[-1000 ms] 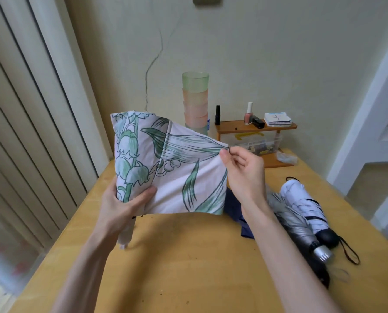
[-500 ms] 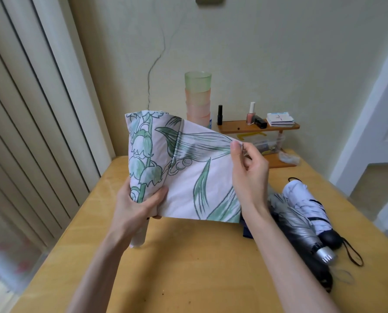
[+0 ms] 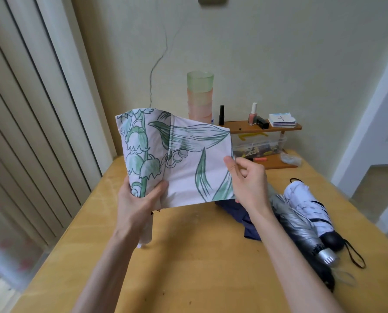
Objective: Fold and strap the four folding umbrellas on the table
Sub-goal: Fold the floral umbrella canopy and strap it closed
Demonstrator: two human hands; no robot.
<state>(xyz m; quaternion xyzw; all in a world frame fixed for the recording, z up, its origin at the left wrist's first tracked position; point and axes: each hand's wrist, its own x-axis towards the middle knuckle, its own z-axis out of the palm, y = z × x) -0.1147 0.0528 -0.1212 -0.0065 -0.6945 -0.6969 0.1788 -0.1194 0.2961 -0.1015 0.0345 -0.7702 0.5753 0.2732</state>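
I hold a pale pink umbrella with green flower print (image 3: 188,168) upright above the wooden table (image 3: 199,256). My left hand (image 3: 138,204) grips its bundled body near the handle, whose clear end pokes out below. My right hand (image 3: 245,179) pinches the right edge of one spread fabric panel. On the table to the right lie a silver umbrella (image 3: 301,227), a white umbrella with a black handle (image 3: 308,206), and dark blue umbrella fabric (image 3: 240,213) partly hidden behind my right forearm.
A small wooden shelf (image 3: 263,128) at the back holds cosmetics and cards, with a clear plastic box (image 3: 258,145) under it. Stacked plastic cups (image 3: 199,96) stand beside it. A slatted door runs along the left; a white door frame stands on the right.
My right hand has slid down the panel's right edge from its top corner to mid-height. The umbrella sits slightly further right in view.
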